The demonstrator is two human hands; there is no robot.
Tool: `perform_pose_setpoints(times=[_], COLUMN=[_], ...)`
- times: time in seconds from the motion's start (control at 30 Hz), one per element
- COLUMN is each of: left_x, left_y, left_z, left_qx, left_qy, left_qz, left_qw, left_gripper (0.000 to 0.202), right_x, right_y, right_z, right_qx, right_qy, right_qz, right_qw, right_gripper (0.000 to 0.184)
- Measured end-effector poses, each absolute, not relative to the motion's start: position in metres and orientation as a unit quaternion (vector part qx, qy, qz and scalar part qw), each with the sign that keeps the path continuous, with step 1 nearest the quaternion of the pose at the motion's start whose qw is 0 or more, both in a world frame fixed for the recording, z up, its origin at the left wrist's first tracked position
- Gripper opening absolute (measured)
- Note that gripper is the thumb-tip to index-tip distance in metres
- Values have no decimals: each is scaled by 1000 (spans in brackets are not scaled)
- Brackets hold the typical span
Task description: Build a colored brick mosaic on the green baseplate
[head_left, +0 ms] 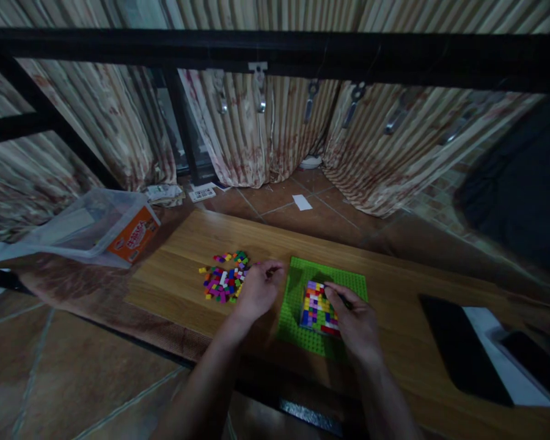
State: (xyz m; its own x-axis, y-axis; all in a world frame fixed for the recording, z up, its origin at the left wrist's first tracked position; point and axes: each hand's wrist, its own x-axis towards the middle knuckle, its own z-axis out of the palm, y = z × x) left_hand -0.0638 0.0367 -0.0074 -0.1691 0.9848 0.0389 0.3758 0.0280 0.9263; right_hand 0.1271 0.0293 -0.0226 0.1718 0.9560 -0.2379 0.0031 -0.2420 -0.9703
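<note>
A green studded baseplate (297, 330) lies on the wooden board, carrying a block of multicoloured toy bricks (318, 308) built up in rows. My right hand (360, 321) is over the right side of this build, its thumb and fingertips closed at the top edge; whatever they pinch is too small to make out. Between the baseplate and a heap of loose toy bricks (223, 281), my left hand (261, 287) is raised with its fingers curled together. Any small piece in those fingers is hidden. The left wrist partly covers the heap's right side.
A clear plastic bin (91, 229) with an orange label stands left of the wooden board (178, 256). At the right lie a black flat item (462, 348), white paper (508, 360) and a dark phone-like object (536, 360). A black metal rail (275, 49) crosses above, before striped curtains.
</note>
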Motion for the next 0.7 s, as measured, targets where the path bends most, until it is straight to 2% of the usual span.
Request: perform_pose_setpoints(times=[0.07, 0.17, 0.3, 0.7], left_x=[-86, -118, -141, -131], left_y=[36, 31, 20, 11], left_z=[-1, 7, 13, 19], left_qx=[549, 558, 582, 556], left_qy=[668, 746, 764, 807], left_qz=[409, 291, 173, 19], left_qw=[291, 217, 220, 196], left_gripper=[24, 24, 17, 17], right_x=[129, 133, 137, 140], right_y=[28, 29, 31, 31], right_z=[-23, -22, -15, -14], right_qx=[-602, -617, -644, -646], right_qy=[-401, -408, -405, -442], right_qz=[503, 478, 462, 438], right_qw=[473, 474, 456, 442], right_gripper=[42, 45, 50, 48])
